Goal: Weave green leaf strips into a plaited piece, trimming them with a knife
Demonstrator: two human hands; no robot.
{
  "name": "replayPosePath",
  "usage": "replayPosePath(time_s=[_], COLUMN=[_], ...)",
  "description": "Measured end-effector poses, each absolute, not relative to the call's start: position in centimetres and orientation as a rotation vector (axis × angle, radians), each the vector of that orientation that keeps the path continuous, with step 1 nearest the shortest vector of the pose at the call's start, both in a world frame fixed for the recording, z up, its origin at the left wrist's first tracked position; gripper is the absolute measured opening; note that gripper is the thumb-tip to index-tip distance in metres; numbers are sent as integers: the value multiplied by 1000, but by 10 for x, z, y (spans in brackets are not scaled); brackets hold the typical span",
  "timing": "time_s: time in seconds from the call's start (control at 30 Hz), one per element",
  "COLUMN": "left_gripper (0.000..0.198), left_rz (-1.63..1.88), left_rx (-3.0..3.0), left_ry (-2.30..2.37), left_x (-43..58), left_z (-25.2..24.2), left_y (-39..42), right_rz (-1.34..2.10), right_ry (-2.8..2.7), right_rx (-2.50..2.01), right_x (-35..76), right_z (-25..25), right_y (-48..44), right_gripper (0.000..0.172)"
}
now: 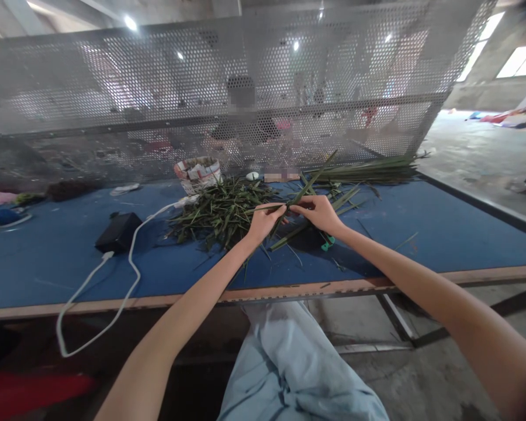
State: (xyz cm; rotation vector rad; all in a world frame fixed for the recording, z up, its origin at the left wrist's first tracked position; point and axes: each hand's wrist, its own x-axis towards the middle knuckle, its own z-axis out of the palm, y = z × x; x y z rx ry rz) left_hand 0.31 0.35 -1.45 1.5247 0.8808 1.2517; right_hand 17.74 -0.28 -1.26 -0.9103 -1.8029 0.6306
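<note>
Both my hands meet over the blue table [421, 234], right of a heap of cut green leaf strips [219, 210]. Thumb and fingers of my left hand [265, 221] pinch a green leaf strip [318, 175]. Close beside it, my right hand [319, 213] grips the same bundle of strips between thumb and forefinger. One long strip sticks up and away to the right of my fingers. Below my right hand lies a small green-handled tool [328, 243], partly in shadow; its kind is unclear. How the strips cross between my fingertips is too small to make out.
Long uncut leaves [368, 169] lie at the back right. A paper-covered container [199, 173] stands behind the heap. On the left, a black box [118, 232] has a white cable [134, 266] that hangs over the table edge. A perforated metal screen [158, 99] rises behind the table.
</note>
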Motion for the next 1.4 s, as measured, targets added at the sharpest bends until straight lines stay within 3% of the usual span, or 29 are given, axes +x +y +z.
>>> replayPosePath(time_s=[0.43, 0.67, 1.07, 1.4], left_gripper=[19, 20, 16, 33], left_rz=[1300, 1230, 1000, 748], left_rx=[1678, 1565, 1219, 954], left_ry=[928, 832, 741, 642], left_x=[2, -1, -2, -6], left_z=[-14, -10, 0, 8], left_y=[-3, -2, -1, -8], right_rz=[594, 823, 933, 1365], right_ry=[-1773, -1660, -1591, -1576], right_rx=[-926, -911, -857, -575], right_x=[178, 174, 175, 181], right_z=[-21, -16, -12, -13], right_y=[1, -3, -5, -1], right_gripper=[27, 35, 37, 31])
